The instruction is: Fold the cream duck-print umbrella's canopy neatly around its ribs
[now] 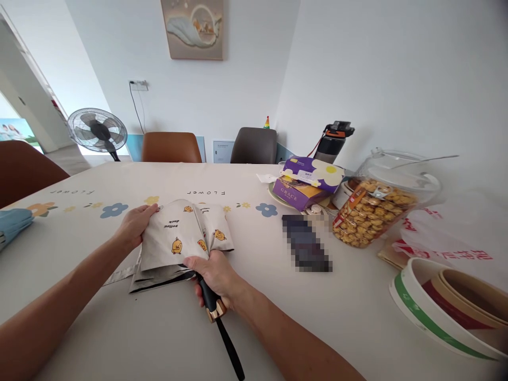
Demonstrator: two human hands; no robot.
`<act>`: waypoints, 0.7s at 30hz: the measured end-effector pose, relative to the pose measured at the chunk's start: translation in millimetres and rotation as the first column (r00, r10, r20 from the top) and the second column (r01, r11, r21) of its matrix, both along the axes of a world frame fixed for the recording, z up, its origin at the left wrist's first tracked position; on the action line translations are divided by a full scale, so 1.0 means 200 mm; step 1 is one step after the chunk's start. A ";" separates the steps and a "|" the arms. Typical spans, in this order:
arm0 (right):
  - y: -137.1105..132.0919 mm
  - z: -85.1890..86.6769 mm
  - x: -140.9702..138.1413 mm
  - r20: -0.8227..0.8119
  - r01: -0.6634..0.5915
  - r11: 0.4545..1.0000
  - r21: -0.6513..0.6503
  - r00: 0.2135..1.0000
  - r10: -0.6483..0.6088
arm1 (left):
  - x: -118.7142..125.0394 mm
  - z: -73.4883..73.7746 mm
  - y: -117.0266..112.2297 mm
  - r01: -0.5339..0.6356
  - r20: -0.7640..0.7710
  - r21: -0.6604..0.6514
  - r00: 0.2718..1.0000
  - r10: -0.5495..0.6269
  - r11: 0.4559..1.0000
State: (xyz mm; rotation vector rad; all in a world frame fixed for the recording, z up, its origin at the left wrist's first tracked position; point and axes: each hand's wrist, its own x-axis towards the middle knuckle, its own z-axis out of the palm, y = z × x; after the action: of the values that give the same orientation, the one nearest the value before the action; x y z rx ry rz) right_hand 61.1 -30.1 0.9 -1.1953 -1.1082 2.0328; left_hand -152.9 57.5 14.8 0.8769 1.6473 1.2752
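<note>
A folding umbrella (174, 233) lies low over the table, its pale canopy printed with yellow ducks and lettering and hanging in loose folds. My right hand (218, 275) is closed around the top of its black handle, with the thumb over the near fabric. A gold-coloured ring and a black wrist strap (230, 346) show below that hand. At the canopy's left edge, my left hand (137, 222) pinches the cloth between thumb and fingers. The umbrella's shaft is hidden inside the folds.
Right of the umbrella are a blurred dark object (305, 243), purple boxes (301, 191), a snack jar (373, 211), a bottle (332, 143) and paper bowls (420, 307). Blue folded fabric (14, 225) lies at the left edge. Chairs (171, 147) and a fan (99, 129) stand beyond the table (119, 344).
</note>
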 end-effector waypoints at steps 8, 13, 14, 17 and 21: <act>0.01 0.01 0.01 -0.025 0.068 0.997 -0.045 0.997 -0.069 | -0.10 -0.02 -0.06 0.004 -0.695 0.072 0.717 0.048 0.997; 0.03 -0.02 0.00 -0.031 0.095 0.995 -0.027 0.995 -0.096 | 0.04 0.12 -0.32 0.076 -0.571 0.030 0.820 -0.045 0.997; 0.03 -0.02 0.00 -0.017 0.103 0.994 -0.031 0.994 -0.104 | 0.09 0.14 -0.38 0.192 -0.467 -0.079 0.860 -0.206 0.978; 0.03 -0.01 -0.01 0.030 0.137 0.990 -0.038 0.990 -0.136 | 0.23 0.16 -0.53 0.439 -0.253 -0.258 0.829 -0.499 0.861; 0.02 0.00 0.00 0.104 0.081 0.997 -0.004 0.991 -0.081 | 0.29 0.16 -0.58 0.454 -0.259 -0.278 0.813 -0.521 0.847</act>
State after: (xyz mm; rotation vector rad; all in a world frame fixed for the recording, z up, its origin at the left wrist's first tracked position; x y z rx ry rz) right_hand 60.2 -26.5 1.4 -1.3420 -1.0825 1.9347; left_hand -95.9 -57.8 47.7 1.3332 1.6123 0.6106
